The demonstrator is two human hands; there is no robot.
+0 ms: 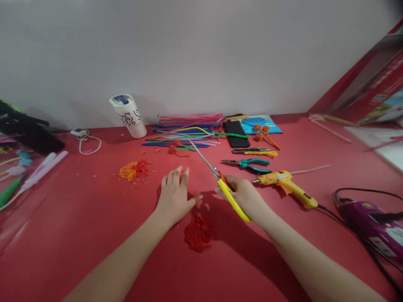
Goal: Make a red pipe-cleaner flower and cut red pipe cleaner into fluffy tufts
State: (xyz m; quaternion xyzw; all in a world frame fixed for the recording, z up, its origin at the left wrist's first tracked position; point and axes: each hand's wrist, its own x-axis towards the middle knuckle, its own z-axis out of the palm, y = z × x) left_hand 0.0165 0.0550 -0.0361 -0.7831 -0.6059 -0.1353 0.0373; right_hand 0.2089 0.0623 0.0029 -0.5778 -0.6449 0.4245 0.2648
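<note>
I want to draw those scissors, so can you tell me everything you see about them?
The scissors have bright yellow handles that look like plastic, a bit of red near the pivot, and long, thin, silvery metal blades. The blades look closed or nearly so. They slant up and away to the left over the red table, with the tips pointing at the pile of coloured pipe cleaners; whether they touch it cannot be told. The right hand grips the handles.

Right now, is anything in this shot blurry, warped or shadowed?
Head view: soft, even light; the left hand and the right hand with the scissors throw a dark shadow on the red table by the red scraps; the centre is sharp, the edges smear, and the red box at right leans, wide-angle warped.
</note>
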